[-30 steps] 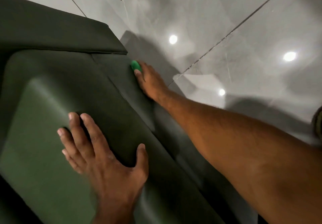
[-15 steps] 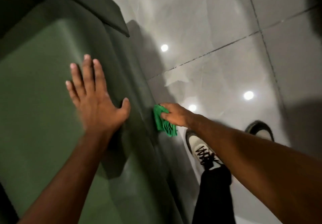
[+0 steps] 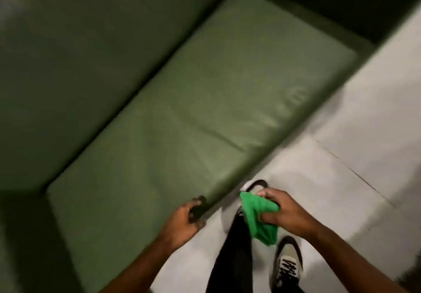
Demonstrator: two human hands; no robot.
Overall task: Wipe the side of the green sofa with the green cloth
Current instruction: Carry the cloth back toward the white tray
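The green sofa (image 3: 205, 110) fills the upper left of the head view, its wide seat cushion running diagonally, with the backrest at upper left. My right hand (image 3: 289, 213) is shut on the bright green cloth (image 3: 257, 217), bunched and hanging down, held over the floor just off the cushion's front edge and not touching the sofa. My left hand (image 3: 182, 217) hovers at that front edge with its fingers curled in; it is blurred and nothing shows in it.
A pale glossy tiled floor (image 3: 364, 133) lies to the right. Below the hands are my black trouser leg (image 3: 234, 251) and a light shoe with black laces (image 3: 288, 263). The sofa's near armrest (image 3: 22, 235) rises at lower left.
The view has swung from the sofa's side to its front. My right hand lifted the cloth off the side panel, and my left hand came off the cushion and curled shut.
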